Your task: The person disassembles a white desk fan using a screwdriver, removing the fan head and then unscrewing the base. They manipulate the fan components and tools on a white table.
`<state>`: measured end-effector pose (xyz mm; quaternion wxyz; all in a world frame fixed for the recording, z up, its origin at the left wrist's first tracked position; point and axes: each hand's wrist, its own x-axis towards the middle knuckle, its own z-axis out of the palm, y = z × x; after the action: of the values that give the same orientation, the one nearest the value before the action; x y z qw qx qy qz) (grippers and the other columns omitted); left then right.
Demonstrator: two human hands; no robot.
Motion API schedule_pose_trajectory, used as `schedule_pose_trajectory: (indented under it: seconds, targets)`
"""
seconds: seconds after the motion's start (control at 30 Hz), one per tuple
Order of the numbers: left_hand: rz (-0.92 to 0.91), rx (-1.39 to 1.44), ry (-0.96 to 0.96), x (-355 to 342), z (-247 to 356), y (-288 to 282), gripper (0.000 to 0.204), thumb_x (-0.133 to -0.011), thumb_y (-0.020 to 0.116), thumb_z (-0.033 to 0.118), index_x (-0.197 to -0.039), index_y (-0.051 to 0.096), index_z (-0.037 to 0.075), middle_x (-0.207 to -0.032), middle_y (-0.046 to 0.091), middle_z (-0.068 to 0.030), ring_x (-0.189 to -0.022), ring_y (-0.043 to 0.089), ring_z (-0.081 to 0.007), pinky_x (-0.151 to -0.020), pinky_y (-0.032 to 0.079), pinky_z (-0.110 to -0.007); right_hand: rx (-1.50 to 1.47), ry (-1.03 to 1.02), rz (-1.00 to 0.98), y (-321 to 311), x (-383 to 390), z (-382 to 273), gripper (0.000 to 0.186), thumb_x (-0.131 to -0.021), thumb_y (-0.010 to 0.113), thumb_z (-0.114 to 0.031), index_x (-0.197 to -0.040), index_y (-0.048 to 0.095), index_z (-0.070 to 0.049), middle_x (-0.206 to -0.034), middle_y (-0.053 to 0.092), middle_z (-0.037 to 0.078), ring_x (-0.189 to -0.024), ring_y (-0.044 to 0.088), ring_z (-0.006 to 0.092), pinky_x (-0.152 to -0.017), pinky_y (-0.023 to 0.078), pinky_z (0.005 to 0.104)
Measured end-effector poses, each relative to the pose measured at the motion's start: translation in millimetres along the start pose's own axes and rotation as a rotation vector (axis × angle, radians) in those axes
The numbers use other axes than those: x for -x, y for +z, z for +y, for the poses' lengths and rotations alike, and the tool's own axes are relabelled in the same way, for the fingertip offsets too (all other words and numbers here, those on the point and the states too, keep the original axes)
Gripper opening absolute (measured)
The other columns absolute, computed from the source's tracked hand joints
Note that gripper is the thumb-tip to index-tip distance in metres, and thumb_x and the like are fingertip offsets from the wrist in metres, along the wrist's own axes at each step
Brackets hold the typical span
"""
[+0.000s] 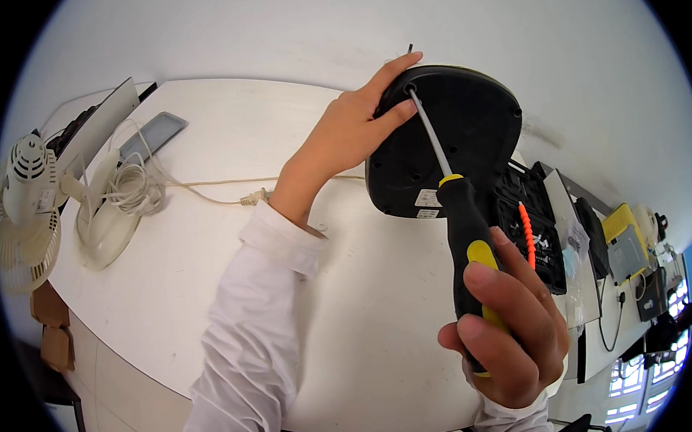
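Note:
A black plastic base with rounded corners is held tilted up, its underside toward me, over the white table. The underside has several recessed holes and two small white labels. My left hand grips its upper left edge, thumb on the underside and fingers reaching behind. In my right hand is a screwdriver with a black and yellow handle and a long metal shaft. Its tip sits at the recessed hole beside my left thumb; whether a screw is inside cannot be seen.
An open black tool case with an orange flexible shaft lies at the right. On the left are a cream fan, a coiled cord and a grey tray-like object. A plug lies near my left wrist.

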<state>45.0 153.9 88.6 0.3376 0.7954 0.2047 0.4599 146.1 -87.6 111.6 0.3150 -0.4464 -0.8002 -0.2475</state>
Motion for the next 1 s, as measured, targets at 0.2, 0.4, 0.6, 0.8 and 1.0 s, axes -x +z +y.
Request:
schedule_pose_trajectory:
  seconds: [0.2, 0.4, 0.6, 0.8, 1.0]
  targets:
    - [-0.004, -0.019, 0.003, 1, 0, 1, 0.051, -0.093, 0.055, 0.03, -0.141, 0.039, 0.027, -0.097, 0.061, -0.005, -0.08, 0.052, -0.0171, -0.078, 0.042, -0.029, -0.245, 0.18, 0.135, 12, -1, -7, 0.035, -0.083, 0.068, -0.013, -0.113, 0.057, -0.029, -0.127, 0.043, 0.012, -0.11, 0.055, 0.0467, -0.082, 0.058, 0.0426]
    - [-0.005, -0.035, 0.003, -1, 1, 0, 0.052, -0.093, 0.055, 0.031, -0.142, 0.038, 0.026, -0.103, 0.063, -0.0063, -0.086, 0.056, -0.0195, -0.081, 0.043, -0.03, -0.057, 0.178, -0.081, -9, 8, -19, 0.038, -0.084, 0.064, -0.022, -0.117, 0.052, -0.037, -0.13, 0.04, 0.011, -0.116, 0.051, 0.042, -0.087, 0.053, 0.0401]
    - [-0.012, -0.051, -0.013, 2, 1, -4, 0.053, -0.092, 0.055, 0.03, -0.142, 0.038, 0.026, -0.104, 0.064, -0.0064, -0.087, 0.057, -0.0204, -0.082, 0.043, -0.03, 0.008, 0.17, 0.162, 17, 7, -9, 0.043, -0.086, 0.048, -0.003, -0.115, 0.039, -0.033, -0.128, 0.036, 0.023, -0.105, 0.053, 0.0309, -0.078, 0.051, 0.0329]
    - [-0.035, -0.051, -0.005, 1, 3, 0, 0.053, -0.092, 0.055, 0.029, -0.142, 0.037, 0.026, -0.102, 0.064, -0.0069, -0.085, 0.057, -0.0208, -0.081, 0.044, -0.029, -0.105, 0.187, 0.059, 5, 5, -13, 0.042, -0.085, 0.065, -0.012, -0.113, 0.042, -0.034, -0.125, 0.038, 0.021, -0.1, 0.055, 0.0285, -0.073, 0.051, 0.0312]
    - [-0.097, -0.101, -0.065, 2, 8, 0, 0.055, -0.092, 0.055, 0.029, -0.143, 0.035, 0.026, -0.107, 0.064, -0.0087, -0.089, 0.059, -0.0234, -0.082, 0.044, -0.031, -0.05, 0.111, -0.065, -2, 16, -13, 0.061, -0.068, 0.072, 0.008, -0.107, 0.047, -0.031, -0.12, 0.048, 0.016, -0.098, 0.057, 0.0301, -0.074, 0.052, 0.0349]
